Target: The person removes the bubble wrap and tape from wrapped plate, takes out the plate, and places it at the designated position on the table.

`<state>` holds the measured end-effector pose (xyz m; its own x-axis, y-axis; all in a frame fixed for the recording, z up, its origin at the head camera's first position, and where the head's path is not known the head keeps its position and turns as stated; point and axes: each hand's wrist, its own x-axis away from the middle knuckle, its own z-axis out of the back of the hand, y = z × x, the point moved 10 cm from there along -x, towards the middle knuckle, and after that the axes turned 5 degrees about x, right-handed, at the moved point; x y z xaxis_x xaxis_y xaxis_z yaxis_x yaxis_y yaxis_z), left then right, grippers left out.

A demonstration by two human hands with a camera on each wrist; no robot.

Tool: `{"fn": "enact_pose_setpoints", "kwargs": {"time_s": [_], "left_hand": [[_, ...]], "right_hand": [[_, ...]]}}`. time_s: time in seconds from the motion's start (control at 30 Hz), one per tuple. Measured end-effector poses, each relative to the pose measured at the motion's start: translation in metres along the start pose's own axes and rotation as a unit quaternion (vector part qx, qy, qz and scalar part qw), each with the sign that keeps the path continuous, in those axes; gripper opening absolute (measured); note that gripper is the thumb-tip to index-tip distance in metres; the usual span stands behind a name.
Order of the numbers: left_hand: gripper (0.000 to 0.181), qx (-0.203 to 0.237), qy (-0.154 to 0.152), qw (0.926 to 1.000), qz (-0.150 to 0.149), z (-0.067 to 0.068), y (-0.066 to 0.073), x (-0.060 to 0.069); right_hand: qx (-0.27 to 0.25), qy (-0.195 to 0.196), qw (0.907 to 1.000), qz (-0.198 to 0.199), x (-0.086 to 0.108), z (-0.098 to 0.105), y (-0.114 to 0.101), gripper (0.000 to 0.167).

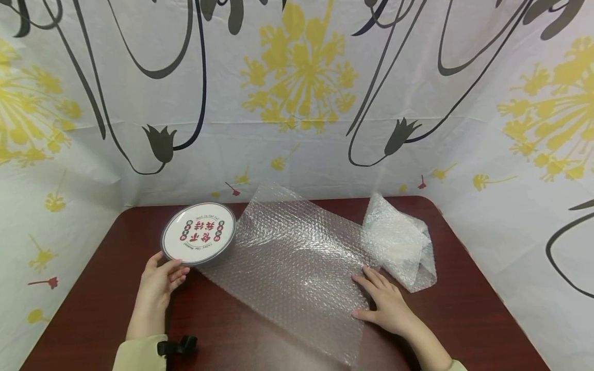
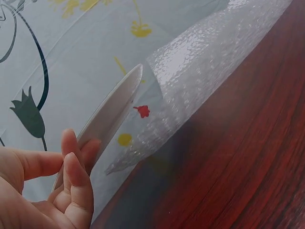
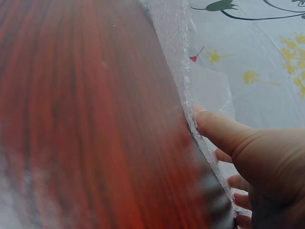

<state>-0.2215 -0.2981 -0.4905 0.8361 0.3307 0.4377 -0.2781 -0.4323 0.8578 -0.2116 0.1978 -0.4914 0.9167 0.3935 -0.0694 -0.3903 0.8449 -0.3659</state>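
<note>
A white round plate with a dark rim and red and green lettering is at the left of the table. My left hand pinches its near edge between thumb and fingers. In the left wrist view the plate appears nearly edge-on, raised and tilted. A clear sheet of bubble wrap lies spread across the middle of the table, one corner reaching the back cloth. My right hand rests on the sheet's right edge with its fingers spread. In the right wrist view the thumb touches that edge.
To the right, beyond my right hand, lies a bubble-wrapped bundle; its contents are hard to make out. The dark red wooden table is enclosed by a white cloth with flower prints. A black strap circles my left wrist.
</note>
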Motion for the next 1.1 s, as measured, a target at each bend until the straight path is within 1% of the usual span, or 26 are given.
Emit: {"fn": "enact_pose_setpoints", "kwargs": {"time_s": [0.33,0.4,0.63,0.77,0.93,1.07,1.1], "left_hand": [[0.076,0.003,0.042,0.9991,-0.006,0.018,0.003,-0.003],[0.075,0.009,0.050,0.9987,-0.007,0.022,0.003,-0.005],[0.075,0.038,0.071,0.9968,0.000,0.034,0.002,-0.009],[0.075,0.045,0.083,0.9955,0.001,0.040,0.000,-0.009],[0.077,0.064,0.094,0.9935,0.006,0.048,-0.002,-0.011],[0.077,0.079,0.100,0.9918,0.006,0.054,-0.003,-0.013],[0.077,0.077,0.102,0.9918,0.005,0.055,-0.003,-0.013]], "right_hand": [[0.001,0.002,1.0000,0.001,0.000,0.000,0.001,0.081],[0.000,-0.001,1.0000,-0.001,0.000,0.000,0.001,0.082],[0.003,0.006,1.0000,0.003,0.000,0.002,-0.001,0.080],[0.002,0.007,1.0000,0.006,0.000,0.002,-0.002,0.080],[0.002,0.005,1.0000,0.005,0.000,0.002,-0.002,0.080],[0.001,0.004,1.0000,0.002,0.000,0.001,-0.002,0.080],[0.001,0.003,1.0000,0.001,0.000,0.001,-0.001,0.081]]}}
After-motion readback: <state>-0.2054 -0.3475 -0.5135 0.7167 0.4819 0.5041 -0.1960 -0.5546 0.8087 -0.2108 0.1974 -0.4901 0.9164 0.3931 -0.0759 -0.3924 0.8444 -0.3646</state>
